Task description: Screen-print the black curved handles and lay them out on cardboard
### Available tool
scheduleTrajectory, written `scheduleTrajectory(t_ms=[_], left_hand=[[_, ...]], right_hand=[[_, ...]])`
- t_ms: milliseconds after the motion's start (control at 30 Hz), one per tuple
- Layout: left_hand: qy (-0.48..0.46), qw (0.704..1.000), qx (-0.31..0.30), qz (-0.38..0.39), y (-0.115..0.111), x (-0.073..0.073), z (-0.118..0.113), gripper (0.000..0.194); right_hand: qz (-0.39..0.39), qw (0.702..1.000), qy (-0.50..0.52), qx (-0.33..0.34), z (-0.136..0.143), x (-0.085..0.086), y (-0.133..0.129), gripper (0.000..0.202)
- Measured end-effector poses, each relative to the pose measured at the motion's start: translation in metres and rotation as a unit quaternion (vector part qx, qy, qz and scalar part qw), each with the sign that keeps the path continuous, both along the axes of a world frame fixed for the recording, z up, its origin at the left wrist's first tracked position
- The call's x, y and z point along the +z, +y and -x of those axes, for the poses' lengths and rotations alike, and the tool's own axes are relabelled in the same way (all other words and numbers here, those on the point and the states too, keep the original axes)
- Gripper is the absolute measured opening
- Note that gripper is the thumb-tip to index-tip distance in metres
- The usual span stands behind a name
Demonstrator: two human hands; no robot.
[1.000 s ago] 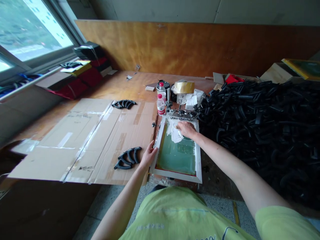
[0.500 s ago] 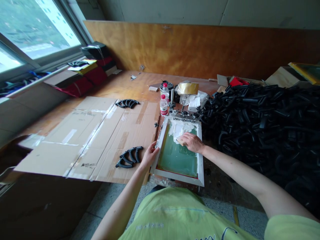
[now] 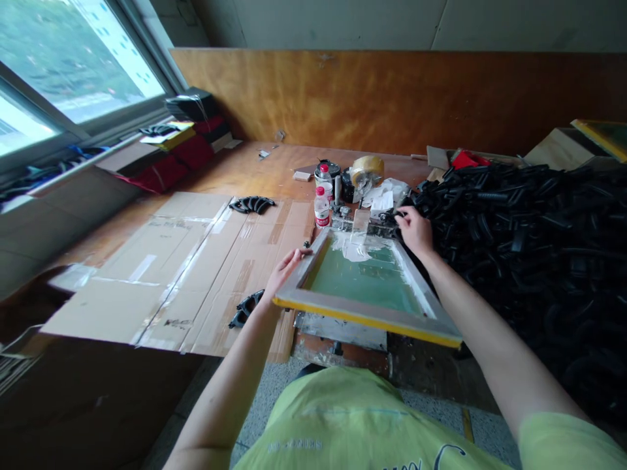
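Observation:
A silk-screen frame [image 3: 365,312] is tilted, its near end raised off the board, with green mesh [image 3: 362,281] and white ink [image 3: 356,252] smeared across the far end. My left hand [image 3: 289,264] grips the frame's left side. A squeegee [image 3: 361,225] leans at the far end by the metal hinge clamp, out of my hands. My right hand [image 3: 415,230] is beyond the frame's far right corner, fingers pinched at the edge of the black plastic parts [image 3: 484,235]; what they hold, if anything, I cannot make out. Below the frame shows a metal base plate [image 3: 343,329].
Flattened cardboard [image 3: 191,274] covers the table's left, bearing two black curved part groups, one far [image 3: 252,205] and one near [image 3: 245,310], partly behind my left arm. Bottles with red caps [image 3: 322,207] and a tape roll [image 3: 367,171] stand behind the frame. A wooden board [image 3: 343,98] closes the back.
The frame's near end has swung up, with my left hand on its side. My right hand has let go of the squeegee and moved right and away, to the black parts.

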State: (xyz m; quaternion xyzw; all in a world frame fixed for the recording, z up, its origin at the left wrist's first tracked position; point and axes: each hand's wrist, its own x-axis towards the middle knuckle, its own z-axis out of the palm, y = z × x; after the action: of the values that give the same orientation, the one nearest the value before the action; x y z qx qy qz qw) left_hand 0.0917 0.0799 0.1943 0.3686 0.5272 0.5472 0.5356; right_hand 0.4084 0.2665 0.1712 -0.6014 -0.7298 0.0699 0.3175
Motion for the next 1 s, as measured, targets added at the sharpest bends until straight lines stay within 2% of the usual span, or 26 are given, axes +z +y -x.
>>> scheduleTrajectory(t_ms=[67, 100, 133, 200, 267, 333, 367, 467, 533, 567, 633, 700, 800, 900, 1000], left_hand=[[-0.015, 0.997, 0.020, -0.066, 0.019, 0.019, -0.006, 0.049], [-0.019, 0.996, 0.024, -0.080, 0.029, 0.027, -0.009, 0.048], [-0.019, 0.996, 0.025, -0.081, 0.038, 0.033, -0.012, 0.047], [-0.018, 0.997, 0.035, -0.063, 0.049, 0.040, -0.017, 0.047], [-0.010, 0.996, 0.064, -0.057, 0.049, 0.036, -0.022, 0.050], [0.010, 0.995, 0.087, -0.041, 0.035, 0.021, -0.030, 0.052], [0.021, 0.997, 0.075, -0.016, 0.023, 0.009, -0.035, 0.054], [0.026, 0.992, -0.055, 0.113, -0.023, -0.028, -0.058, 0.058], [-0.016, 0.981, -0.099, 0.167, -0.049, -0.048, -0.077, 0.062], [-0.047, 0.980, -0.082, 0.172, -0.059, -0.056, -0.084, 0.063], [-0.104, 0.982, 0.014, 0.156, -0.072, -0.067, -0.088, 0.062], [-0.121, 0.973, 0.131, 0.144, -0.083, -0.077, -0.075, 0.057], [-0.066, 0.950, 0.258, 0.166, -0.110, -0.098, -0.026, 0.052], [0.029, 0.912, 0.333, 0.239, -0.145, -0.127, 0.033, 0.055], [0.080, 0.879, 0.352, 0.311, -0.169, -0.155, 0.076, 0.060]], right_hand=[[0.043, 0.997, 0.030, -0.049, -0.024, -0.023, -0.013, 0.026], [0.078, 0.996, 0.031, -0.043, -0.030, -0.036, -0.023, 0.023], [0.107, 0.994, 0.030, -0.018, -0.030, -0.050, -0.034, 0.021], [0.139, 0.987, 0.019, 0.085, -0.020, -0.074, -0.059, 0.023], [0.135, 0.973, -0.021, 0.188, -0.003, -0.088, -0.079, 0.030], [0.124, 0.960, -0.080, 0.237, 0.011, -0.089, -0.089, 0.027], [0.122, 0.956, -0.103, 0.246, 0.016, -0.085, -0.091, 0.024], [0.109, 0.948, -0.113, 0.278, 0.028, -0.065, -0.096, 0.016], [0.074, 0.940, -0.099, 0.319, 0.044, -0.052, -0.108, 0.015], [0.053, 0.933, -0.095, 0.345, 0.056, -0.046, -0.119, 0.016], [0.014, 0.912, -0.095, 0.399, 0.085, -0.040, -0.144, 0.020], [-0.005, 0.885, -0.100, 0.455, 0.119, -0.040, -0.170, 0.024], [0.016, 0.848, -0.100, 0.519, 0.173, -0.050, -0.192, 0.025], [0.061, 0.834, -0.130, 0.533, 0.225, -0.067, -0.190, 0.024], [0.107, 0.838, -0.198, 0.498, 0.272, -0.086, -0.183, 0.025]])
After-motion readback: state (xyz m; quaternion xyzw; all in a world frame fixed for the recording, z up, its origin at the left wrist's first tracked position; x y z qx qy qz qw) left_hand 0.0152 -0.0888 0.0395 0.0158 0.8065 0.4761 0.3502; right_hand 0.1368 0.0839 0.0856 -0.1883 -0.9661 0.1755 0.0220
